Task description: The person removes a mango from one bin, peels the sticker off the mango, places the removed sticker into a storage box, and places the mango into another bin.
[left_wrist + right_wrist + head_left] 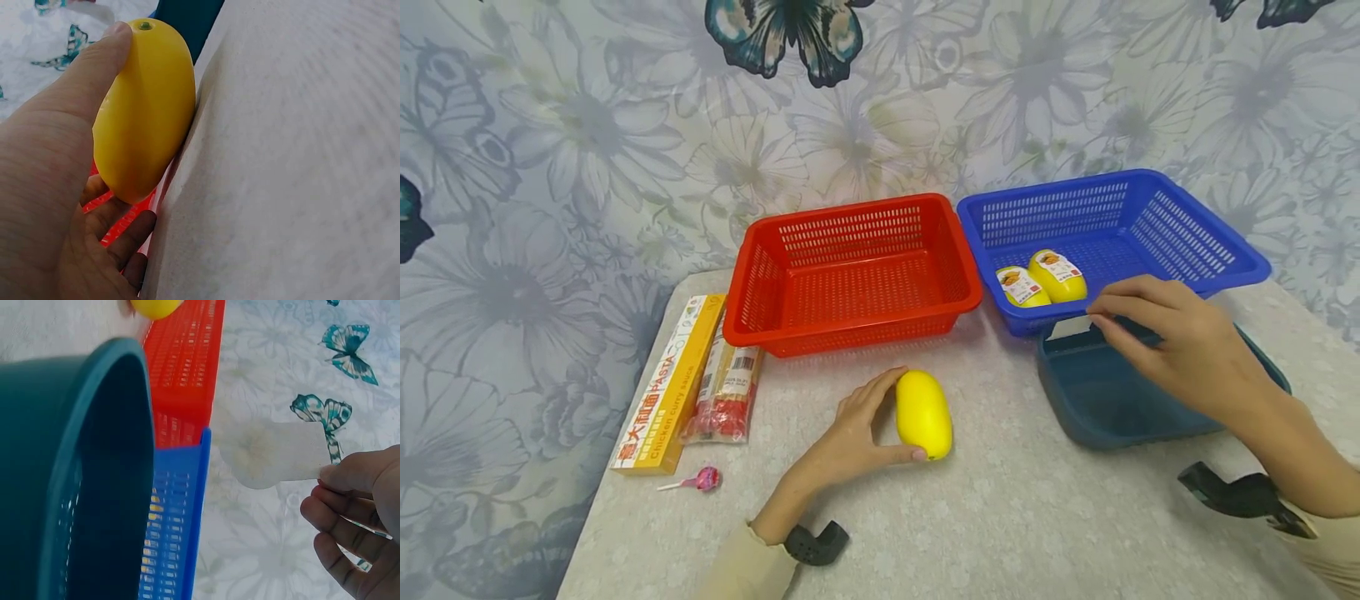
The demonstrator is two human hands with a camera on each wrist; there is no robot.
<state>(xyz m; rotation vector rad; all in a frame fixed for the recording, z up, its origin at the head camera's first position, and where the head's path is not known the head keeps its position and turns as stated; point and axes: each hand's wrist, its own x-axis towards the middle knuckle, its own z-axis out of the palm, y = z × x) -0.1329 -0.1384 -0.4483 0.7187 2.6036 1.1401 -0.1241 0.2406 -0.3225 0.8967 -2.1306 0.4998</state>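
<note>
By the left edge of the table [1000, 525] lie a pasta box [672, 383], packet [728, 400] and lollipop [707, 478]. A red basket [857, 287] stands at the back edge.

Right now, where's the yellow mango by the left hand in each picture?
Head: the yellow mango is below centre, slightly right, in the left hand.
Left wrist: large, upper part, left of centre.
Right wrist: top edge, left of centre, cut off.
Shared landmark: the red basket.

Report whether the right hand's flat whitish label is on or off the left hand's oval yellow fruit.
Off. The right hand pinches the label by one end, apart from the fruit in the left hand.
</note>
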